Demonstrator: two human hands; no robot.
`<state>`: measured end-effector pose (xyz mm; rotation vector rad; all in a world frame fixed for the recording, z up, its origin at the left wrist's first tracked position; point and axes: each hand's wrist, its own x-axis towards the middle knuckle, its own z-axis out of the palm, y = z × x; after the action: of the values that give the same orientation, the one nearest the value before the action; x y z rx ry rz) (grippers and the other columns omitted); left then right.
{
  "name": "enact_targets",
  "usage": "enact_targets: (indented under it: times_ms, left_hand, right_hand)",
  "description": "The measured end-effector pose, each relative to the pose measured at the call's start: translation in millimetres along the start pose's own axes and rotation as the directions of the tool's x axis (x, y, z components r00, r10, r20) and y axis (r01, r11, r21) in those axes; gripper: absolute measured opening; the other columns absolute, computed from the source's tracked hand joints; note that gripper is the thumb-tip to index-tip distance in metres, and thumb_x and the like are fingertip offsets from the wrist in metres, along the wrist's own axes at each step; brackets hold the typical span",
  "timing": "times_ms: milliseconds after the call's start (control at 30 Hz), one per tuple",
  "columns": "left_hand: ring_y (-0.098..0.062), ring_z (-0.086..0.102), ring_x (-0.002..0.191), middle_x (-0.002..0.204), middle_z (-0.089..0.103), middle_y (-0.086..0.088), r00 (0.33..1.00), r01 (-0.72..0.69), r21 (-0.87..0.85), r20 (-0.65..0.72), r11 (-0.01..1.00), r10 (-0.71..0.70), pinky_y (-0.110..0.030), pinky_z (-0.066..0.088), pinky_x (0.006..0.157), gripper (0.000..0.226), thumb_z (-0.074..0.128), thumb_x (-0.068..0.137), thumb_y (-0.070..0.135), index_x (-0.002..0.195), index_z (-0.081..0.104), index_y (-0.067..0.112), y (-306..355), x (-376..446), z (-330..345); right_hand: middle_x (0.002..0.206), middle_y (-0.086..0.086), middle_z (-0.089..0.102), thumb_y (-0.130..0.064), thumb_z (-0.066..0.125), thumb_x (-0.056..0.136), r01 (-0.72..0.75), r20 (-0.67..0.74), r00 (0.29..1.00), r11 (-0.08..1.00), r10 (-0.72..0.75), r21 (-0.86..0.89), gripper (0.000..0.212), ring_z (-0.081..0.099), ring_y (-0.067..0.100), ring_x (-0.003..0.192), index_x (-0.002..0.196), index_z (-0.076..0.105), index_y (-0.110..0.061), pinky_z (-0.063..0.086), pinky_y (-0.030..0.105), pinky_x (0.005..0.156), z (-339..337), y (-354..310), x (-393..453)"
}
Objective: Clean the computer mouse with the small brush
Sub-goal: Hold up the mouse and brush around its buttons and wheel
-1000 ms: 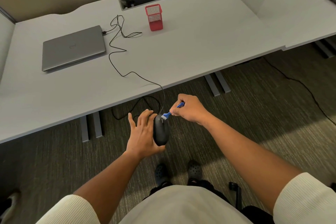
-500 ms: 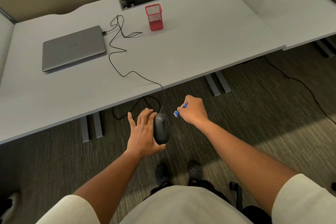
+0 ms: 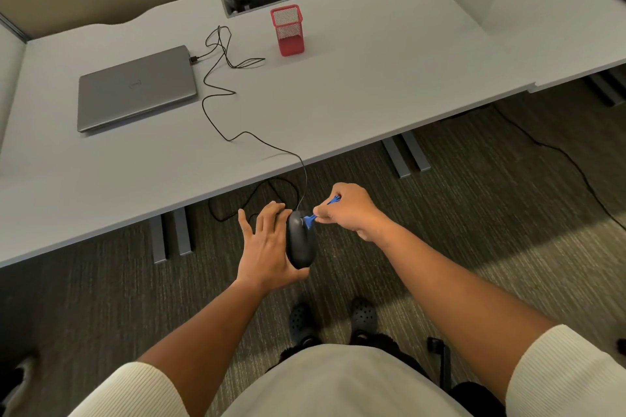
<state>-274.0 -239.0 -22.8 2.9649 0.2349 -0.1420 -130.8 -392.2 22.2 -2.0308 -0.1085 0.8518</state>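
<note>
Near the grey tabletop (image 3: 372, 85), above striped carpet (image 3: 474, 200), the left hand (image 3: 267, 247) cradles the black mouse (image 3: 299, 244); the right hand (image 3: 349, 210) pinches the blue brush (image 3: 310, 219), bristles seemingly touching the mouse's far end.

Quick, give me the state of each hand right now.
Left hand: holds the black mouse off the desk, fingers wrapped behind it.
Right hand: pinches the small blue brush, bristle end at the mouse's front.
</note>
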Motion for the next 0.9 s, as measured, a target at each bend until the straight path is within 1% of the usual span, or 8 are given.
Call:
enact_targets:
  times_ms: [67,200,333,433,633,700,767,900]
  left_hand:
    - [-0.025,0.023,0.148,0.148,0.03,-0.005,1.0,0.005,-0.016,-0.013,1.0,-0.006,-0.071,-0.006,0.117,0.115,0.069,0.058,0.079,0.148,0.037,0.016,-1.6,-1.2,0.2]
    - [-0.023,0.024,0.146,0.147,0.03,-0.003,0.999,0.019,-0.082,-0.042,0.996,-0.023,-0.071,-0.004,0.117,0.114,0.068,0.055,0.079,0.146,0.039,0.016,-2.8,-1.9,1.2]
    - [-0.022,0.022,0.142,0.147,0.024,0.002,0.993,0.105,-0.317,-0.024,0.943,-0.118,-0.069,0.001,0.119,0.114,0.071,0.05,0.078,0.144,0.041,0.021,-3.9,-2.1,5.7]
    - [-0.019,0.021,0.136,0.144,0.021,0.01,0.98,0.183,-0.477,0.015,0.859,-0.2,-0.066,0.016,0.118,0.114,0.076,0.046,0.078,0.142,0.041,0.027,-8.9,-4.8,8.9]
    - [-0.015,0.022,0.13,0.139,0.019,0.018,0.971,0.223,-0.55,0.056,0.805,-0.231,-0.065,0.027,0.115,0.112,0.078,0.044,0.079,0.14,0.041,0.034,-13.7,-6.6,13.9]
    - [-0.017,0.022,0.131,0.139,0.019,0.018,0.972,0.223,-0.54,0.058,0.811,-0.229,-0.066,0.025,0.115,0.112,0.077,0.045,0.08,0.14,0.042,0.033,-14.0,-6.6,14.6]
    - [-0.022,0.022,0.136,0.139,0.017,0.019,0.975,0.213,-0.53,0.055,0.821,-0.218,-0.067,0.02,0.117,0.113,0.077,0.045,0.082,0.14,0.042,0.033,-14.4,-6.3,15.0]
    - [-0.025,0.015,0.148,0.154,0.012,0.015,0.978,0.202,-0.49,0.052,0.848,-0.203,-0.068,-0.002,0.12,0.116,0.074,0.046,0.085,0.143,0.041,0.032,-16.6,-6.6,17.5]
  right_hand:
    - [0.091,0.012,0.068,-0.003,0.079,0.082,-0.041,0.069,0.997,0.988,0.03,0.152,0.021,0.073,0.016,0.081,0.081,0.058,-0.008,0.061,0.023,0.065,-1.8,-1.5,-0.7]
    - [0.094,0.014,0.07,-0.007,0.079,0.082,-0.024,-0.103,0.994,1.0,0.025,0.008,0.019,0.073,0.022,0.086,0.09,0.062,-0.004,0.063,0.04,0.076,-3.9,8.5,3.3]
    - [0.101,0.016,0.072,-0.003,0.078,0.084,-0.056,-0.069,0.995,0.967,0.075,0.247,0.02,0.074,0.019,0.091,0.088,0.059,-0.006,0.063,0.039,0.083,-11.3,23.0,7.1]
    - [0.102,0.015,0.073,-0.004,0.079,0.083,-0.023,-0.04,0.999,0.962,0.036,0.273,0.021,0.075,0.02,0.092,0.09,0.06,-0.007,0.063,0.038,0.084,-17.2,28.3,8.5]
    - [0.094,0.015,0.078,0.0,0.082,0.078,-0.044,0.32,0.947,0.97,-0.036,0.239,0.025,0.077,0.024,0.089,0.09,0.061,-0.002,0.063,0.031,0.076,-30.9,25.6,6.5]
    - [0.094,0.015,0.078,0.003,0.081,0.079,-0.053,0.361,0.932,0.97,-0.038,0.237,0.024,0.077,0.025,0.09,0.088,0.06,-0.004,0.063,0.031,0.076,-32.6,24.2,6.8]
    - [0.095,0.014,0.077,0.001,0.08,0.08,-0.021,0.283,0.958,0.981,-0.034,0.191,0.023,0.077,0.022,0.089,0.087,0.06,-0.006,0.063,0.034,0.079,-30.3,23.4,6.9]
    - [0.089,0.003,0.07,-0.008,0.08,0.081,0.068,0.011,0.998,0.998,-0.068,0.016,0.025,0.069,0.012,0.081,0.081,0.057,-0.015,0.054,0.022,0.065,-23.0,22.1,7.6]
